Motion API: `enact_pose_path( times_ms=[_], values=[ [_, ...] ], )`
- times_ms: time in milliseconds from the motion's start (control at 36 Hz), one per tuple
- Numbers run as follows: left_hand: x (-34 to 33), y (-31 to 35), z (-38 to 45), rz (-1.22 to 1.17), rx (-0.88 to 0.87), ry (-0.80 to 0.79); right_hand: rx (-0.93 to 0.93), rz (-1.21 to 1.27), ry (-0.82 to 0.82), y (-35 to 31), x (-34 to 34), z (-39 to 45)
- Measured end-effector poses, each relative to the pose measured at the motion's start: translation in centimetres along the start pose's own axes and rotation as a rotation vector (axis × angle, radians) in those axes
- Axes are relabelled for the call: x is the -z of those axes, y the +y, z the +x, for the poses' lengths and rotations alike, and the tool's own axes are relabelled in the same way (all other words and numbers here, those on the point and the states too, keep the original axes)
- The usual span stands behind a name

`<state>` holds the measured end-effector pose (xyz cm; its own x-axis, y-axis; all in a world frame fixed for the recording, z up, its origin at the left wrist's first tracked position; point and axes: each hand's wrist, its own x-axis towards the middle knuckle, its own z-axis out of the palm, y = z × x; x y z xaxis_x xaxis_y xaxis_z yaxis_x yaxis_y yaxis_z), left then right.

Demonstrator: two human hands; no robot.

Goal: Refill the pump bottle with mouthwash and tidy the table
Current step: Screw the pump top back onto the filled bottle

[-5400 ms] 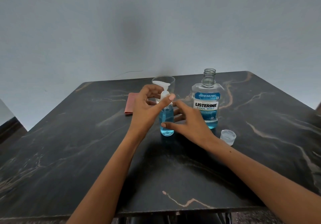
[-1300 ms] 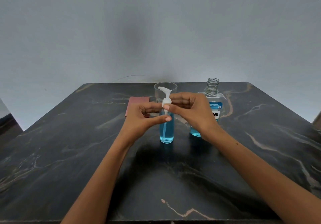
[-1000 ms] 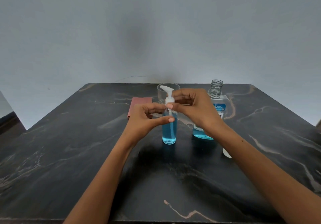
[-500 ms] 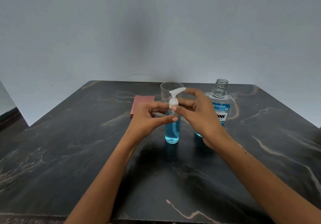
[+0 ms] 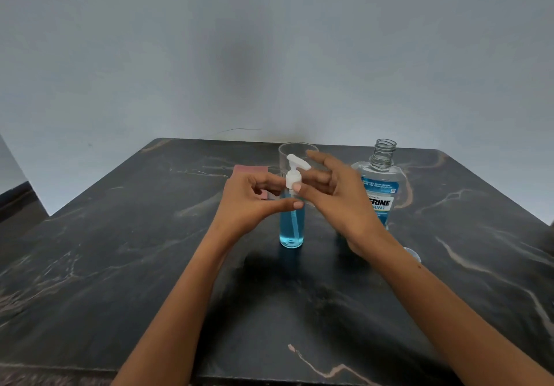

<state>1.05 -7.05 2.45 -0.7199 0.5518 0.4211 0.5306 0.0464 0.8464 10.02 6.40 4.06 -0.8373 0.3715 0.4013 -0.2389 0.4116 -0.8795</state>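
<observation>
The small clear pump bottle (image 5: 291, 229) stands upright mid-table, filled with blue mouthwash. My left hand (image 5: 248, 202) grips its neck, thumb across the front. My right hand (image 5: 338, 202) pinches the collar of the white pump head (image 5: 293, 175), thumb tip in front, fingers behind, index finger raised. The large mouthwash bottle (image 5: 379, 187) stands uncapped just right of my right hand, partly hidden by it. Its clear cap (image 5: 413, 255) peeks out beside my right forearm.
An empty clear glass (image 5: 296, 150) stands right behind the pump bottle. A pink folded cloth (image 5: 250, 169) lies behind my left hand. The dark marble table (image 5: 150, 250) ends at a grey wall at the back.
My right hand has kept twisting the pump head; its spout swung from back-left round to the right. My left hand stayed on the bottle's neck. The bottle has not moved.
</observation>
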Motion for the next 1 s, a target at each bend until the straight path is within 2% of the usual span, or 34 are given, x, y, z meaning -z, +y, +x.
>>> enact_pose_path(
  times_ms=[139,250,417,667,750,861,1000],
  values=[
    [0.7,0.0,0.0,0.044,0.022,0.015,0.057,-0.077,0.010,-0.2,-0.1,0.4],
    [0.9,0.0,0.1,0.039,0.037,-0.003,0.058,-0.149,-0.051,-0.4,-0.4,1.0],
    [0.7,-0.1,0.0,0.043,0.042,-0.020,-0.011,0.018,-0.194,-0.8,0.9,1.5],
    [0.7,-0.1,0.0,0.040,0.006,-0.014,0.095,-0.169,0.044,-0.4,-0.5,1.4],
    [0.8,-0.1,0.0,0.044,0.001,-0.016,0.117,-0.215,0.076,-0.4,-1.0,1.2],
    [0.8,-0.2,0.0,0.048,0.017,-0.017,0.038,-0.170,-0.028,-0.8,-0.4,1.3],
    [0.8,-0.2,0.0,0.042,0.029,-0.024,-0.059,0.067,-0.204,-0.9,0.9,1.2]
  ],
)
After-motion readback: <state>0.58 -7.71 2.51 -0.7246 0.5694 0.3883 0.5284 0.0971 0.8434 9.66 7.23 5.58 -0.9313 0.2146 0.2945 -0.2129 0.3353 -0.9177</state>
